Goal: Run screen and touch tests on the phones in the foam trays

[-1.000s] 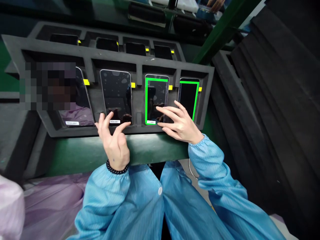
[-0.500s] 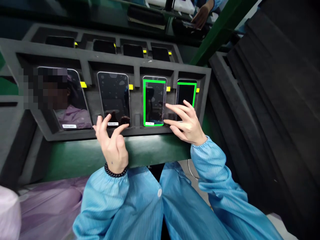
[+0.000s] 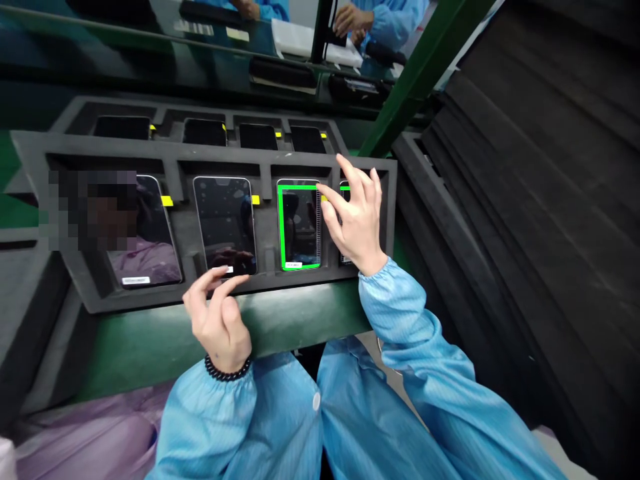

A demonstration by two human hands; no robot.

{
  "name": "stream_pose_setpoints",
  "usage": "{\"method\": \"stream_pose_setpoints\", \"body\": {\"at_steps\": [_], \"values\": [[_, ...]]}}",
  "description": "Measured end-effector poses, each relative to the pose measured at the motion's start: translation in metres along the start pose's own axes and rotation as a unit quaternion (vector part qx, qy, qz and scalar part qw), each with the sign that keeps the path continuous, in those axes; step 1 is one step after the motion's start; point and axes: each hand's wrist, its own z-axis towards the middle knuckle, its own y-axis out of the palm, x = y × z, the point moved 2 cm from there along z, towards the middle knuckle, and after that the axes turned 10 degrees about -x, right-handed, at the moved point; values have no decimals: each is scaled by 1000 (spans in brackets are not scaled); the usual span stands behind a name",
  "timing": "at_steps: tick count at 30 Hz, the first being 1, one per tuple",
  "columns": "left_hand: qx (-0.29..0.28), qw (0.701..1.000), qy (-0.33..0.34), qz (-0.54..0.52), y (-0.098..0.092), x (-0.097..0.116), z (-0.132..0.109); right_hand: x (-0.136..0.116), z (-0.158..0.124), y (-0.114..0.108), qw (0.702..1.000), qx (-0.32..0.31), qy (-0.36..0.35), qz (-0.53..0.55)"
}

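Note:
A dark foam tray [image 3: 273,257] holds a row of tablets. My right hand [image 3: 357,217] is open, its index finger at the upper right corner of the third tablet [image 3: 301,223], whose screen carries green bands along its edges. That hand partly covers the rightmost tablet [image 3: 345,253], which also shows green. My left hand [image 3: 220,320] is open, fingers apart, at the lower edge of the second tablet [image 3: 225,220], whose screen is dark. A white label strip shows there between the fingers. The far left tablet [image 3: 155,233] has a dark, reflective screen.
Behind stands a second foam tray [image 3: 170,107] with dark tablets. Black foam trays [image 3: 500,220] are stacked at the right, beside a green post [image 3: 425,73]. Co-workers' hands [image 3: 353,20] show across the bench. A lilac sleeve [image 3: 90,433] lies at lower left.
My right hand has moved up from the third tablet's lower right side to its upper corner. My left hand stays near the second tablet's lower edge. The view has tilted up.

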Motion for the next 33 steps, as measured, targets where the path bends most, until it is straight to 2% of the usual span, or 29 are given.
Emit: {"method": "stream_pose_setpoints", "body": {"at_steps": [4, 12, 21, 29, 33], "values": [[12, 999, 21, -45, 1, -2, -3, 7, -5, 4, 1000, -16, 0, -15], [15, 999, 21, -35, 1, -2, -1, 1, -16, 3, 999, -35, -5, -2], [14, 1000, 10, -26, 2, -2, -2, -9, -52, 0, 999, -53, 2, -2], [14, 1000, 5, -17, 2, -4, -2, -26, -92, -5, 996, -92, -3, 5], [13, 1000, 9, -21, 2, -3, -2, -35, -101, -6, 995, -99, -5, 29]]}}
